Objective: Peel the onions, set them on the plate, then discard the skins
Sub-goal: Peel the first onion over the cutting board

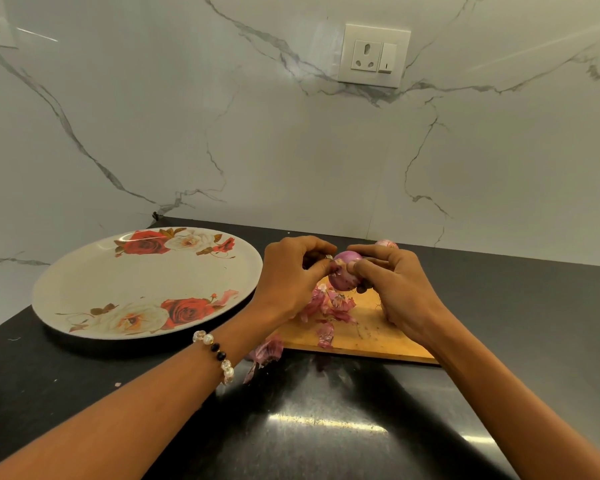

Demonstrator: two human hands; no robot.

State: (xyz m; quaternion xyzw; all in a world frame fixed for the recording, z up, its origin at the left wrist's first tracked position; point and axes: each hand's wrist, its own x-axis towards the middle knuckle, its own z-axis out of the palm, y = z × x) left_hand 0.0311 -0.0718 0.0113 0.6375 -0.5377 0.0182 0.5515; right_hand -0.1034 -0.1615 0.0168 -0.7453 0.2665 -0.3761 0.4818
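Black stone counter (326,427), marble-look wall behind. Both hands clamped on one red onion (343,276), held just above the wooden board (364,336): left hand (288,278) pinches at its near-left side, probably lifting skin; right hand (392,289) curls round the other side, likely to steady it. Loose skins (329,306) lie on the board below, a few on the counter at its near-left corner, likely so scraps stay in one spot. Second onion (386,244) behind the right hand, on the counter. Floral plate (84,292) to the left holds no onions yet. No legible writing; wall socket (374,55) unlabelled.
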